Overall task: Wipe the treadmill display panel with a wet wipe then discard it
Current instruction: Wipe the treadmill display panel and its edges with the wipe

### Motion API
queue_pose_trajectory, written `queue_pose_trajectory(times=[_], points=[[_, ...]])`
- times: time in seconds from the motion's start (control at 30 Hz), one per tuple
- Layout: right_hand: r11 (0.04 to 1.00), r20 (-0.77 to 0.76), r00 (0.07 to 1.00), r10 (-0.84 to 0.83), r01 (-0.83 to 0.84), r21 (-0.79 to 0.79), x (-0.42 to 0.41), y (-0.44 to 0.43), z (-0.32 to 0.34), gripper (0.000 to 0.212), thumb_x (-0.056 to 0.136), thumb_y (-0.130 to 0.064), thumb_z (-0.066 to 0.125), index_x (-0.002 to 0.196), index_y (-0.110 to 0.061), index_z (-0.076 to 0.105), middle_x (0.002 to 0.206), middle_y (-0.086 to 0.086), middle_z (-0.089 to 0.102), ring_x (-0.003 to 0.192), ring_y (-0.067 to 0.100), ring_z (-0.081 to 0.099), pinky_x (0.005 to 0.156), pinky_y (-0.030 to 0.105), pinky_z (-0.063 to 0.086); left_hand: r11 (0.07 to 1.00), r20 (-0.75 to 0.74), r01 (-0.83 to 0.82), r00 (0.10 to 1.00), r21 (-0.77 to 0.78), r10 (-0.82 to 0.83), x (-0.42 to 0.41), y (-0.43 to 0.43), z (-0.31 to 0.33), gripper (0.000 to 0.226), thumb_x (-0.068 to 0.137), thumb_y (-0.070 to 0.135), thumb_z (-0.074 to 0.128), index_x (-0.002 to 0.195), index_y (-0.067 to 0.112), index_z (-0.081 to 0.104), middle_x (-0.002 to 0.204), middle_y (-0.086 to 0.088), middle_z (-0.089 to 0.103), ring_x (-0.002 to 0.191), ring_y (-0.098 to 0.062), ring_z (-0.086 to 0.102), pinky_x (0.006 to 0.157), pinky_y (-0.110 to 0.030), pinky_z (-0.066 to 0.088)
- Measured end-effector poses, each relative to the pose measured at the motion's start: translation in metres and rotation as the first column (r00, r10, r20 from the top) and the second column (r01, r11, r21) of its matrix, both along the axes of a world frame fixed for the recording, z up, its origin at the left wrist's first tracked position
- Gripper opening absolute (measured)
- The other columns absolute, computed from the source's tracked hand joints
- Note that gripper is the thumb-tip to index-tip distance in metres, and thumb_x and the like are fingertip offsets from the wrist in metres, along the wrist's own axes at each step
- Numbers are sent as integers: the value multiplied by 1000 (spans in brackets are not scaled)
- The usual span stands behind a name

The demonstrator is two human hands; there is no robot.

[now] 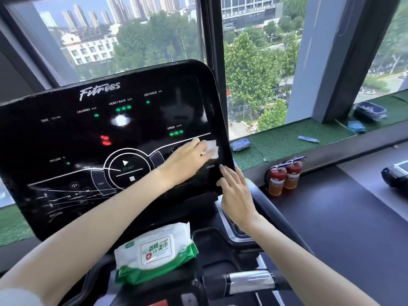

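Closest, at the bottom of the frame right of centre: silver-and-black handlebar grip (250, 281). Just up and left of it, lower centre: white-and-green pack of wipes (154, 250), lying label-up on the console below the black display panel (66, 138). Panel filling the left and middle of the frame, tilted back, lit with green and red indicator dots, "Fitness" lettered near its top, white streaks across its lower left.

Left hand (187, 161) reaching across from the lower left corner, fingers straight and laid flat, pressing the white wet wipe (212, 149) against the panel's right side, just below the SPEED readout. Wipe touching the panel face, partly under the fingertips, close to the right edge.

Right hand (235, 191) just below and right of it, holding nothing, fingers straight and together, resting on the panel's lower right corner.

Right of centre, on the floor by the wall: two red fire extinguishers (284, 177) side by side. Above them, a green turf ledge (287, 138) with small blue packets (240, 144), under a window (254, 62) onto trees and buildings.
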State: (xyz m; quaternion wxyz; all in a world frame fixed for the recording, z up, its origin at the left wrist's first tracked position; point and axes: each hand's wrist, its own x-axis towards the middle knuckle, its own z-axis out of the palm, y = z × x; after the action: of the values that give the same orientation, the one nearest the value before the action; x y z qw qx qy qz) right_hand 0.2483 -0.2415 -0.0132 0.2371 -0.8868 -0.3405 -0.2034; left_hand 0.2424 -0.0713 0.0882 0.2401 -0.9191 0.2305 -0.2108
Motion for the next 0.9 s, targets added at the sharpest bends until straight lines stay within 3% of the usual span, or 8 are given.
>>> queue_pose_trajectory(times=[0.07, 0.13, 0.3, 0.47, 0.63, 0.7, 0.83, 0.9], points=[[1000, -7, 1000, 20, -19, 9, 0, 0, 0, 34, 65, -4, 25, 74, -6, 58, 125, 23, 57, 120, 30, 52, 107, 44, 25, 950, 99, -136, 980, -282, 170, 8, 0, 7, 62, 65, -18, 42, 121, 5, 55, 91, -13, 52, 79, -28, 47, 67, -34, 48], [999, 0, 999, 35, -35, 25, -1, 1, 2, 34, 64, -6, 22, 71, -5, 55, 124, 27, 56, 119, 33, 53, 107, 44, 24, 908, 86, -172, 972, -381, 221, 5, -13, 1, 65, 63, -19, 46, 124, 4, 53, 99, -16, 52, 81, -31, 47, 63, -36, 50], [981, -5, 1000, 16, -15, 195, -2, -3, 6, 25, 59, 3, 31, 77, -3, 49, 124, 32, 52, 126, 31, 33, 103, 36, 30, 998, -158, 65, 985, 12, -63, -14, -8, -38, 49, 82, 1, 23, 119, 1, 55, 100, -14, 57, 84, -31, 53, 64, -38, 54], [990, 2, 1000, 0, -1, 138, -4, 0, 1, 28, 53, 8, 38, 77, -3, 49, 121, 36, 53, 120, 40, 50, 109, 32, 25, 954, 23, -144, 988, -262, 155, -2, -8, -14, 61, 67, -11, 40, 125, 3, 52, 95, -15, 53, 80, -30, 48, 60, -36, 47], [993, 34, 999, 6, -10, 119, -6, -1, 4, 24, 54, 7, 39, 74, -1, 49, 123, 38, 50, 117, 44, 51, 97, 46, 40, 992, -270, 128, 955, 9, -121, -24, -10, -37, 51, 76, 0, 27, 117, 3, 57, 93, -13, 54, 79, -28, 49, 58, -37, 50], [991, 42, 999, -2, -4, 132, -5, 0, 1, 25, 60, 6, 32, 76, -2, 49, 124, 38, 49, 121, 42, 47, 103, 40, 34, 996, -209, 85, 974, -1, -84, -21, -5, -27, 51, 78, -1, 24, 117, 4, 56, 92, -12, 53, 79, -27, 49, 59, -37, 50], [995, 73, 997, -10, 2, 101, -3, 4, -6, 33, 66, 1, 22, 86, -5, 47, 122, 35, 52, 125, 33, 38, 109, 34, 25, 959, -42, -96, 995, -268, 88, -21, -6, -28, 64, 61, -18, 48, 121, 3, 56, 92, -14, 54, 79, -29, 50, 57, -34, 47], [995, 70, 997, -14, 7, 95, -4, 3, -5, 38, 67, 0, 21, 91, -4, 50, 123, 34, 52, 124, 34, 40, 109, 35, 27, 991, -106, 18, 994, -136, -32, -28, -9, -40, 57, 69, -11, 55, 124, 5, 55, 92, -12, 55, 78, -28, 51, 58, -34, 47]])
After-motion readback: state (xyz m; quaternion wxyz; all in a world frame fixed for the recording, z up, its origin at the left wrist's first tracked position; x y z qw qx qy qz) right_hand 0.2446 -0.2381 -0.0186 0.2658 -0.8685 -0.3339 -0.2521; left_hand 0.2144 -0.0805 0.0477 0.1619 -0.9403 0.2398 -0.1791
